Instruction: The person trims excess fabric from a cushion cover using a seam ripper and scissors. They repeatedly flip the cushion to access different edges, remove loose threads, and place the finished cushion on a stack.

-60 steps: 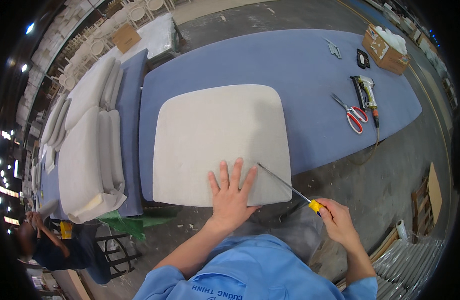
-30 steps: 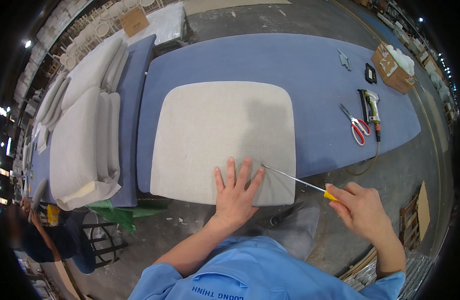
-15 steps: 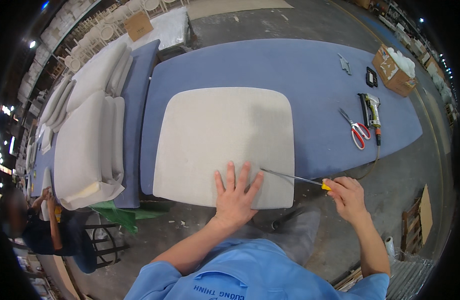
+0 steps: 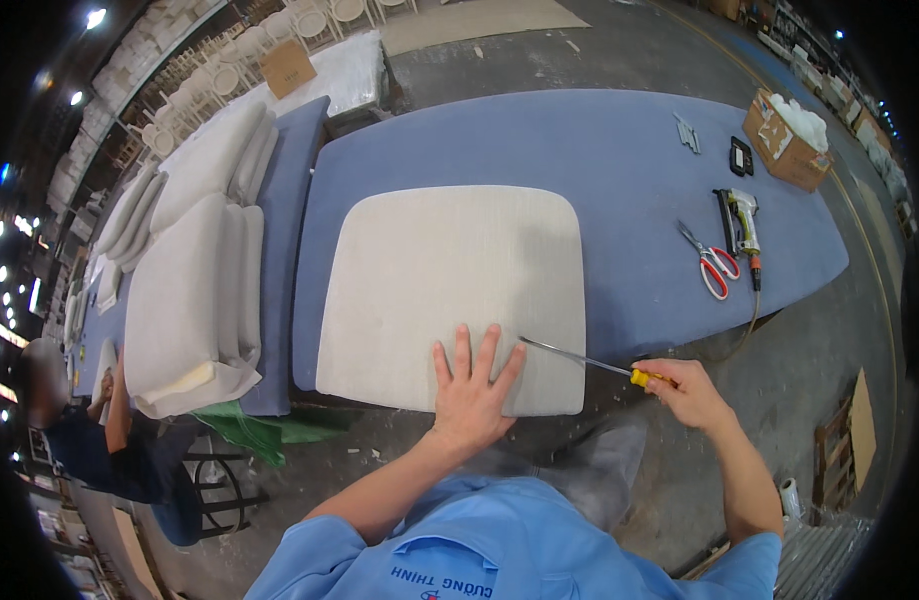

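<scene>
A pale grey upholstered seat cushion [image 4: 440, 270] with rounded far corners lies flat on the blue padded table [image 4: 660, 290]. My left hand [image 4: 472, 390] rests spread on its near part, fingers apart and pointing away from me. In my right hand [image 4: 688, 390], past the cushion's right edge, is a screwdriver [image 4: 605, 366] with a yellow handle and a long thin shaft. That shaft points left over the cushion, its tip close to my left forefinger; I cannot tell whether the tip touches or pierces the fabric.
Red-handled scissors [image 4: 715, 265] and a staple gun [image 4: 746, 225] with a hose lie on the right. Behind them are a small black case [image 4: 741, 156], staple strips [image 4: 688, 133] and a cardboard box [image 4: 783, 145]. Stacked cushions [image 4: 185, 300] stand left. A co-worker [image 4: 110, 440] sits farther left.
My right hand's grip has shifted, and more of the yellow handle shows now. The view has tilted slightly. My left hand stays on the cushion.
</scene>
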### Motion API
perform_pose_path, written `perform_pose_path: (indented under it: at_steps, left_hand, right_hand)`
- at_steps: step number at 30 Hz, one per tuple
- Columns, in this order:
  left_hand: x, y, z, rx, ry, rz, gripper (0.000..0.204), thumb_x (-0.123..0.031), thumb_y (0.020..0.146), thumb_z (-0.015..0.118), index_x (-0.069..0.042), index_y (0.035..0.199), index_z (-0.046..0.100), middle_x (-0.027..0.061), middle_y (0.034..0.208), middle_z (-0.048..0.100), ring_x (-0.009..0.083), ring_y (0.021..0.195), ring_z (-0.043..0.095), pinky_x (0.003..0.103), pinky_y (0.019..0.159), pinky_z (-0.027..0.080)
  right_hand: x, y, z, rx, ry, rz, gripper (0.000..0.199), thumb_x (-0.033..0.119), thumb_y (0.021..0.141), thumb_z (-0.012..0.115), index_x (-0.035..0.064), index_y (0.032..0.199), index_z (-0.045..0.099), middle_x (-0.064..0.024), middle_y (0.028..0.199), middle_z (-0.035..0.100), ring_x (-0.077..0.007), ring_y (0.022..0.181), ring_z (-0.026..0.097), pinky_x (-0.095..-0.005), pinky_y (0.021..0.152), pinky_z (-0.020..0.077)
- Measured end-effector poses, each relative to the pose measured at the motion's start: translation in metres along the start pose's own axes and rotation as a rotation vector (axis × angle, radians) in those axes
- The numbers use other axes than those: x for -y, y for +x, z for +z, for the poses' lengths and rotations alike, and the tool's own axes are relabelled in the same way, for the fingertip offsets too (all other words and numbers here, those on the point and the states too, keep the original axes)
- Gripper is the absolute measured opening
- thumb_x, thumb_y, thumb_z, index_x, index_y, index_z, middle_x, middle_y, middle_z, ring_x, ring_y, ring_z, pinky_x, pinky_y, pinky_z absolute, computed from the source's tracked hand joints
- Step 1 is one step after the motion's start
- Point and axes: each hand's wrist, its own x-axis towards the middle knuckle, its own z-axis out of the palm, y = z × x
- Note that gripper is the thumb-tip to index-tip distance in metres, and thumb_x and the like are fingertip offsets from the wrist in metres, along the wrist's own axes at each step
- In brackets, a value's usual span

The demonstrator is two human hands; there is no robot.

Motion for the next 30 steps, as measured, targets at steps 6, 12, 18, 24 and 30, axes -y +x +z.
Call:
perform_pose_path:
  at_steps: [6,12,18,24,30]
  left_hand:
    - [-0.002,0.0,0.0,-0.009,0.017,0.011,0.115,-0.044,0.065,0.092,-0.025,0.163,0.036,0.0222,0.168,0.025,0.0563,0.152,0.02,0.079,0.115,0.018]
    - [-0.003,-0.001,0.0,-0.009,0.04,0.009,0.114,-0.044,0.065,0.092,-0.026,0.163,0.037,0.0218,0.168,0.026,0.0558,0.153,0.019,0.079,0.115,0.018]
    - [-0.002,-0.001,-0.002,-0.009,0.049,0.01,0.113,-0.043,0.065,0.092,-0.026,0.163,0.038,0.0213,0.168,0.026,0.0553,0.153,0.018,0.079,0.115,0.019]
    - [-0.002,-0.003,0.0,-0.028,0.029,0.009,0.113,-0.043,0.065,0.092,-0.025,0.163,0.038,0.0212,0.168,0.027,0.0555,0.153,0.018,0.08,0.114,0.02]
    - [-0.001,-0.004,0.002,-0.047,0.034,0.022,0.113,-0.043,0.066,0.091,-0.025,0.163,0.037,0.0216,0.168,0.026,0.0561,0.153,0.018,0.08,0.114,0.02]
  right_hand:
    - [0.006,-0.003,0.002,-0.159,-0.364,-0.321,0.035,0.007,0.095,0.067,0.0082,0.13,0.073,-0.0137,0.097,0.073,-0.0213,0.07,0.064,-0.0335,0.067,0.0505]
    - [-0.007,0.005,0.005,0.045,0.168,0.023,0.029,0.014,0.103,0.065,0.0057,0.129,0.073,-0.0051,0.086,0.071,-0.0104,0.065,0.059,-0.027,0.06,0.0479]
    - [-0.007,0.013,-0.01,0.242,0.371,0.269,0.031,0.02,0.108,0.06,0.0041,0.132,0.071,-0.0066,0.09,0.071,-0.0085,0.067,0.058,-0.0244,0.059,0.0465]
    - [-0.021,0.004,0.013,-0.023,-0.047,-0.221,0.032,0.019,0.108,0.059,0.0046,0.136,0.069,-0.0073,0.088,0.071,-0.0094,0.065,0.058,-0.0253,0.058,0.0464]
    - [-0.021,0.01,-0.002,0.311,0.566,0.332,0.033,0.017,0.108,0.059,0.0036,0.136,0.068,-0.007,0.089,0.071,-0.0116,0.069,0.062,-0.0263,0.062,0.0501]
